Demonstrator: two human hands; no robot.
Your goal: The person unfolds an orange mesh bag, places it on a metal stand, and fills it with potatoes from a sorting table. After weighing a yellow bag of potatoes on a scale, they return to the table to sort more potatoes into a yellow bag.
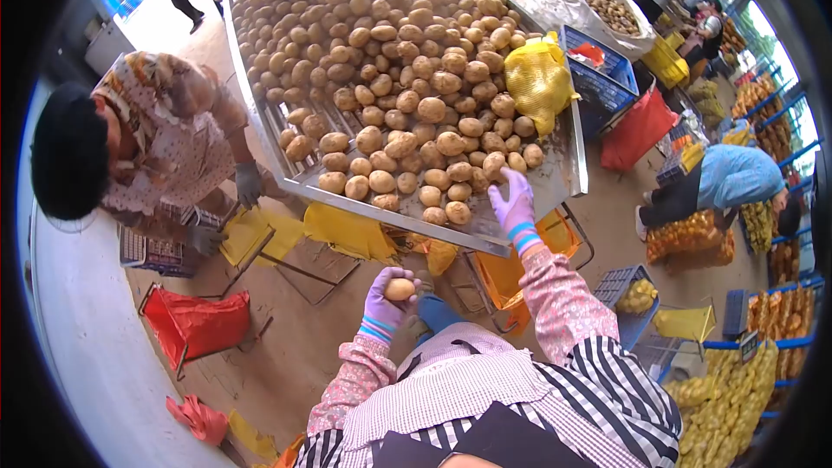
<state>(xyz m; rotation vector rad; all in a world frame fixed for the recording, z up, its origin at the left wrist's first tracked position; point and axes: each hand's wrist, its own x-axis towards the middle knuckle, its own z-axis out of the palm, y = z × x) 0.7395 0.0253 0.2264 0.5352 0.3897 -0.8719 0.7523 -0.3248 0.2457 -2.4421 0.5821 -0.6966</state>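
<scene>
In a purple glove, my left hand (382,302) is closed round a single potato (399,289) in front of my body. My right hand (515,210), gloved the same way, reaches over the near edge of a metal sorting table (551,192). Its fingers are apart, with the fingertips right at a potato (494,164) near the table's front corner. A large heap of potatoes (373,43) covers most of the table and thins toward the near edge. A filled yellow mesh bag (536,82) lies on the table's right side, beyond my right hand.
An orange bag (511,282) hangs on a frame below the table edge. To the left, a person (165,130) in gloves leans by the table near yellow bags (347,232) and a red bag (192,316). Blue crates (598,78) stand right; another person (745,178) bends over filled sacks.
</scene>
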